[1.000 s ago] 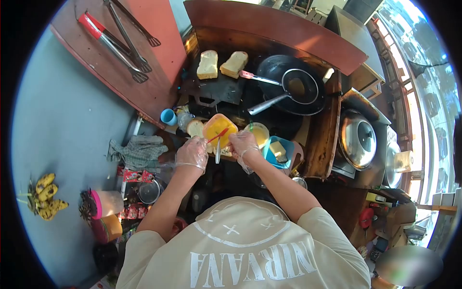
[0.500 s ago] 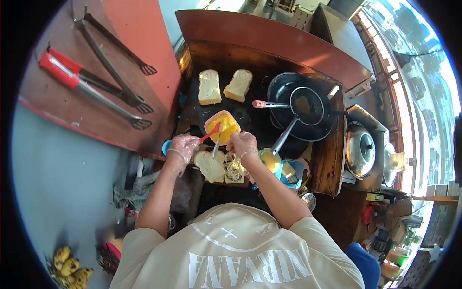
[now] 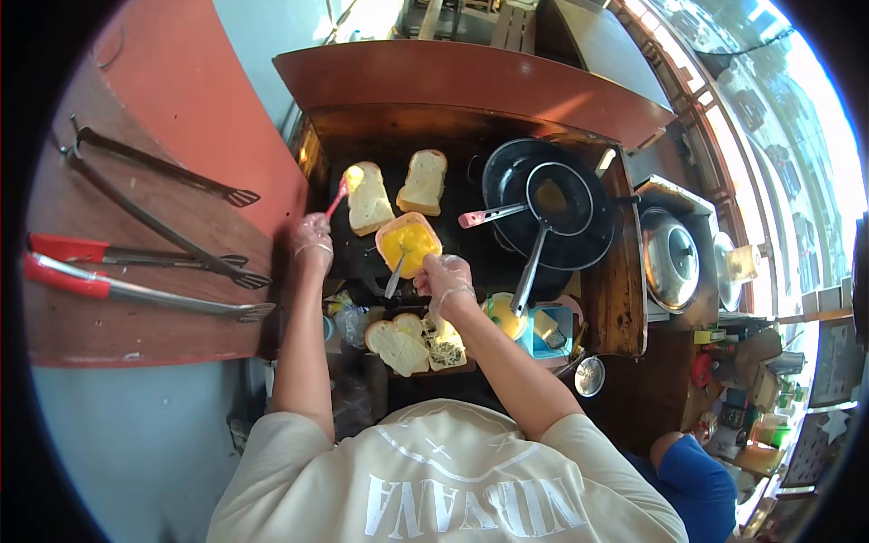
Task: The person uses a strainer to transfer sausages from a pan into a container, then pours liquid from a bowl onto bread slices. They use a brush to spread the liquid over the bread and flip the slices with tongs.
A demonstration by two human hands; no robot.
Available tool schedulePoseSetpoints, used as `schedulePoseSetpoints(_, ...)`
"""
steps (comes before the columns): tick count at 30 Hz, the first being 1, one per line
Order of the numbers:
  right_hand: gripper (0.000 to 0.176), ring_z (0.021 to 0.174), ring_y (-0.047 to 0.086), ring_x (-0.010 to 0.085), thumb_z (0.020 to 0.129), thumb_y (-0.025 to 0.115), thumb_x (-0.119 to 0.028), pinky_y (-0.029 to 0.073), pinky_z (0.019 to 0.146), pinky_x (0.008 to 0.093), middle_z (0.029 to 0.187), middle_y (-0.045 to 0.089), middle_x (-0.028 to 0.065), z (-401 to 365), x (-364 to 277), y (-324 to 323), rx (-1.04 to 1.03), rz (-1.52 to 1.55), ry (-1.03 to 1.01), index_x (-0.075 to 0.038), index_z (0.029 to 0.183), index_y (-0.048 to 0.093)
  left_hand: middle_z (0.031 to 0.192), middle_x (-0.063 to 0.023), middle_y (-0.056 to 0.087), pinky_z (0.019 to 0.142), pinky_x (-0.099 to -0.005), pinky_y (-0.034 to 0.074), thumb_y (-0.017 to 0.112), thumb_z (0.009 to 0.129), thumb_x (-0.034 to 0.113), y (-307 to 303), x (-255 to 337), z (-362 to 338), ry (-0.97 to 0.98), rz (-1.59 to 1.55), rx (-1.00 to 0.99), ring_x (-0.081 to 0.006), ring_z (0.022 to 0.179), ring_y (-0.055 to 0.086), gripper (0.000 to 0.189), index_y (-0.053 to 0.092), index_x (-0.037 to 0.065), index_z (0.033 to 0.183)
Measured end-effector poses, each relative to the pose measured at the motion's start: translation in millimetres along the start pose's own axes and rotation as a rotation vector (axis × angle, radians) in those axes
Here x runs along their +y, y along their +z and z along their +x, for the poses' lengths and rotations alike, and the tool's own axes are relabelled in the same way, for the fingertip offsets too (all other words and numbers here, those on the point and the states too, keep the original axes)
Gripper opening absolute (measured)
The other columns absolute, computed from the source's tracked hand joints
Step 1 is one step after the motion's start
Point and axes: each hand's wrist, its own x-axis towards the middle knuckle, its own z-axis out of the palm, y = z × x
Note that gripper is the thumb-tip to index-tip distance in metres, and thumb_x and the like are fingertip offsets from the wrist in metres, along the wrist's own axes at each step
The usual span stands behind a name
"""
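My left hand (image 3: 312,240), in a clear plastic glove, grips a pink spatula (image 3: 339,194). Its yellow-coated tip rests at the upper left corner of a thick bread slice (image 3: 369,206) on the black griddle (image 3: 462,258). A second thick slice (image 3: 423,185) lies to its right. My right hand (image 3: 445,282), gloved too, pinches the lower right edge of a square tub (image 3: 410,217) of soft yellow spread. A metal spoon (image 3: 396,277) stands in the spread. Nearer me are plain bread slices (image 3: 396,347) and a slice with shredded topping (image 3: 446,351).
Right of the tub sit a black wok (image 3: 502,172) and a strainer (image 3: 540,258) laid across it. A blue tray (image 3: 563,337) is below. A domed lid (image 3: 672,258) stands farther right. Tongs (image 3: 163,297) hang on the left panel. Another person's blue-clothed leg (image 3: 697,480) shows lower right.
My left hand has lifted the spatula out of the tub and carried it up and left to the bread. The tub stays in my right hand. The camera view has shifted slightly.
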Motion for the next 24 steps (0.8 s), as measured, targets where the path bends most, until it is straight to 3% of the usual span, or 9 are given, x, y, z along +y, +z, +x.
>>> schedulePoseSetpoints(2, 0.022, 0.052, 0.059, 0.0170, 0.090, 0.060, -0.015, 0.047, 0.048, 0.0295, 0.066, 0.064, 0.0104, -6, 5, -7, -0.015, -0.008, 0.003, 0.003, 0.077, 0.061, 0.080, -0.0125, 0.069, 0.074, -0.0435, 0.052, 0.062, 0.092, 0.012, 1, 1, 6, 0.276, 0.738, 0.220, -0.0314, 0.078, 0.067, 0.011, 0.070, 0.005, 0.097)
schedulePoseSetpoints(3, 0.022, 0.052, 0.059, 0.0170, 0.090, 0.060, -0.015, 0.046, 0.047, 0.0294, 0.066, 0.063, 0.0102, -11, 7, -12, -0.041, -0.022, 0.003, 0.003, 0.077, 0.060, 0.080, -0.0125, 0.069, 0.074, -0.0435, 0.052, 0.062, 0.092, 0.012, -2, -4, 1, 0.269, 0.738, 0.211, -0.0314, 0.078, 0.067, 0.011, 0.070, 0.005, 0.097)
schedulePoseSetpoints(5, 0.021, 0.052, 0.059, 0.0168, 0.090, 0.059, -0.014, 0.046, 0.048, 0.0295, 0.065, 0.062, 0.0096, -19, 11, -20, -0.049, -0.045, 0.020, 0.002, 0.076, 0.060, 0.083, -0.0157, 0.069, 0.072, -0.0498, 0.052, 0.059, 0.089, 0.009, -15, -14, -15, 0.530, 0.634, 0.099, -0.0384, 0.079, 0.066, 0.010, 0.069, 0.009, 0.091)
schedulePoseSetpoints(11, 0.021, 0.054, 0.057, 0.0166, 0.092, 0.057, -0.012, 0.046, 0.050, 0.0302, 0.067, 0.060, 0.0096, -34, 26, -37, -0.082, -0.080, 0.032, 0.005, 0.079, 0.059, 0.083, -0.0161, 0.068, 0.072, -0.0483, 0.052, 0.057, 0.085, 0.002, -9, 0, 10, 0.510, 0.735, 0.189, -0.0368, 0.079, 0.066, 0.015, 0.067, 0.008, 0.093)
schedulePoseSetpoints(13, 0.022, 0.054, 0.057, 0.0167, 0.092, 0.057, -0.012, 0.047, 0.051, 0.0303, 0.067, 0.060, 0.0095, -37, 32, -38, -0.079, -0.068, 0.048, 0.004, 0.079, 0.060, 0.087, -0.0155, 0.068, 0.074, -0.0477, 0.052, 0.056, 0.085, 0.002, -1, -1, 23, 0.546, 0.733, 0.115, -0.0363, 0.082, 0.066, 0.015, 0.067, 0.007, 0.095)
schedulePoseSetpoints(17, 0.026, 0.055, 0.060, 0.0161, 0.094, 0.059, -0.018, 0.051, 0.053, 0.0307, 0.069, 0.064, 0.0106, -43, 33, -45, -0.069, -0.110, 0.088, 0.004, 0.081, 0.063, 0.087, -0.0154, 0.069, 0.076, -0.0478, 0.051, 0.058, 0.089, 0.004, -10, -11, -30, 0.565, 0.669, -0.001, -0.0358, 0.084, 0.065, 0.011, 0.066, 0.006, 0.095)
schedulePoseSetpoints(18, 0.023, 0.054, 0.058, 0.0175, 0.092, 0.057, -0.013, 0.047, 0.051, 0.0302, 0.066, 0.062, 0.0098, -46, 31, -44, -0.052, -0.080, 0.093, 0.004, 0.077, 0.063, 0.087, -0.0154, 0.069, 0.076, -0.0478, 0.051, 0.058, 0.089, 0.004, -10, -10, -26, 0.573, 0.667, -0.003, -0.0358, 0.084, 0.065, 0.011, 0.066, 0.006, 0.095)
schedulePoseSetpoints(24, 0.022, 0.055, 0.058, 0.0174, 0.092, 0.058, -0.013, 0.048, 0.053, 0.0299, 0.067, 0.062, 0.0096, -46, 37, -51, -0.062, -0.069, 0.102, 0.004, 0.078, 0.064, 0.088, -0.0149, 0.068, 0.078, -0.0472, 0.050, 0.057, 0.092, 0.007, -1, 10, 15, 0.426, 0.687, 0.123, -0.0358, 0.087, 0.064, 0.011, 0.064, 0.010, 0.100)
